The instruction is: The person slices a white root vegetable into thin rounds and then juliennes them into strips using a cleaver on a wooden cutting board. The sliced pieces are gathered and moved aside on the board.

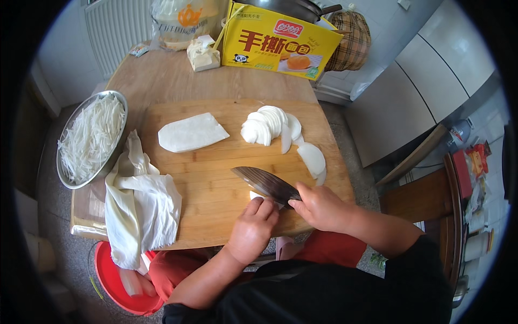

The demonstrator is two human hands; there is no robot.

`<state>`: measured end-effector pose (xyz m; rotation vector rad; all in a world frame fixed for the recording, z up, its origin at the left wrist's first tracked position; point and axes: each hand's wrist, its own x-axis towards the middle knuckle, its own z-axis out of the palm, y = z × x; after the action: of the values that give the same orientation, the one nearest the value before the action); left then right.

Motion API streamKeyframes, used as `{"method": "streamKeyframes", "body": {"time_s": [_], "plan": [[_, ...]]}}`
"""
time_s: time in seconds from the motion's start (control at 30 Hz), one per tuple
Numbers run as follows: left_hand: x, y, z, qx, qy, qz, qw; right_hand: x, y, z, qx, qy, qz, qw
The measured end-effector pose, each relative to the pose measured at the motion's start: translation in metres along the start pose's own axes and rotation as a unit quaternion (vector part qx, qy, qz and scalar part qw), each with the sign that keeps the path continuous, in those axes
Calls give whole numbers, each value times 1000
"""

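Observation:
My right hand [321, 206] grips a kitchen knife [269, 182], its dark blade pointing up and left over the wooden cutting board [206, 218]. Beneath my left hand [255, 222], close to the board's near edge, is a small white vegetable piece [257, 195]; fingers and blade hide most of it. Overlapping thin white slices [267, 121] lie at the board's upper right, and a few looser slices [311, 158] trail down the right side. A larger peeled white vegetable piece, probably radish [193, 133], rests flat at the upper left of the board.
A metal bowl [121, 99] of white shreds stands at the table's left edge. Beside it, a white cloth [158, 206] hangs over the near edge. A yellow carton [259, 60] and plastic bag [182, 24] stand at the back. Below left, a red basin [117, 297] holds white vegetables.

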<state>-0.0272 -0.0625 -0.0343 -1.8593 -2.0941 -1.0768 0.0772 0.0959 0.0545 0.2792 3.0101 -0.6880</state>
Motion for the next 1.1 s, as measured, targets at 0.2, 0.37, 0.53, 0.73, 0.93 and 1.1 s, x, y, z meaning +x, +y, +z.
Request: {"method": "streamKeyframes", "body": {"time_s": [0.2, 0.37, 0.53, 0.73, 0.93, 1.1], "plan": [[-1, -1, 1, 5, 12, 11, 1000, -4, -11, -28, -31, -59, -3, 998], [-2, 1, 2, 6, 8, 14, 1000, -3, -15, -32, -55, -107, 4, 993], [-2, 0, 3, 1, 3, 16, 1000, 1, -11, -12, -67, -79, -14, 994], [-2, -1, 3, 6, 19, 20, 1000, -3, -2, 3, -24, 17, -35, 999], [-3, -2, 2, 10, 16, 21, 1000, -7, -8, -21, -34, -53, -13, 998], [-4, 0, -1, 5, 11, 20, 1000, -6, -13, -31, -46, -114, 10, 992]]}}
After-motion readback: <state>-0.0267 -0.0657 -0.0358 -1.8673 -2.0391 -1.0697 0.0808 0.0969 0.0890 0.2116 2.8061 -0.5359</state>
